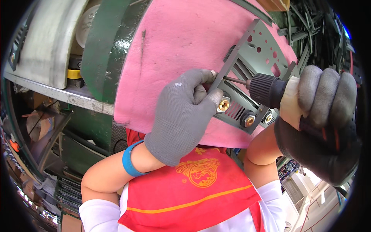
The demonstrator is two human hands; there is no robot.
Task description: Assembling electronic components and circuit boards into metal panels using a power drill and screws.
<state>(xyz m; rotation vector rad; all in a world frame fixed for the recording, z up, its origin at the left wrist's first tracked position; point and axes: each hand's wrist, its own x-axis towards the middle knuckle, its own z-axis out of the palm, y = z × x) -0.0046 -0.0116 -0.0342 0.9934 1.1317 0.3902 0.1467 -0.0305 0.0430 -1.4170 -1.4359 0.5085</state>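
A grey metal panel (247,48) with round holes and slots rests tilted on the pink mat. Brass fittings with hex nuts, among them a brass fitting (223,104) near my thumb, are mounted along its near side. My gloved left hand (179,112) pinches the panel's left edge between thumb and fingers; some fingertips are hidden behind it. In my gloved right hand (326,102) is a black power screwdriver (264,89), its grip partly hidden by the fingers. The screwdriver's thin bit (235,80) points left, its tip at the panel's edge beside my left fingers.
A pink mat (166,42) covers the work surface. Many dark metal strips (305,34) lie piled at the far right. On the left are a green sheet (104,50), a metal ledge (85,96) and a yellow-and-black object (74,73). A cardboard box (276,4) stands at the far edge.
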